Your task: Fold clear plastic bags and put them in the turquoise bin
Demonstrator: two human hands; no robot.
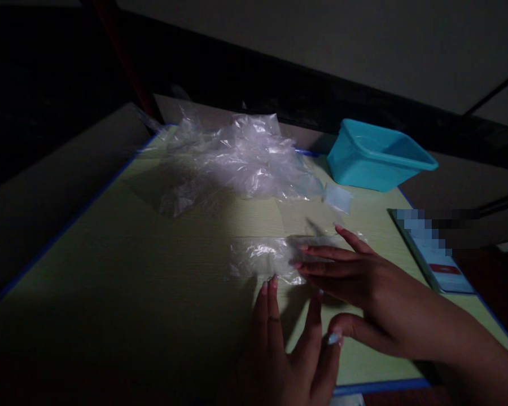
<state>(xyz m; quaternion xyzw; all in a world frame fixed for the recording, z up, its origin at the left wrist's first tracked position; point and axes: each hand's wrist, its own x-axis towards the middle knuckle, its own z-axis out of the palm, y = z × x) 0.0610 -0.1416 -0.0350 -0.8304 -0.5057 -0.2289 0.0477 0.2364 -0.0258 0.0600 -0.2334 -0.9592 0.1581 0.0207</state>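
A clear plastic bag (254,256) lies flat, folded into a strip, on the yellowish table (152,293). My right hand (376,287) rests over its right part with the fingers spread and pointing left. Just below the strip is my left hand (288,349), its fingers stretched forward and apart. The left fingertips touch or nearly touch the strip's near edge. Neither hand grips anything. Part of the strip is hidden under the right fingers.
Crumpled clear plastic bags (254,158) are heaped at the back. A turquoise bin (368,163) stands at the back right, with a small whitish packet (337,198) before it. On the right edge lies a booklet or box (449,273), partly pixelated.
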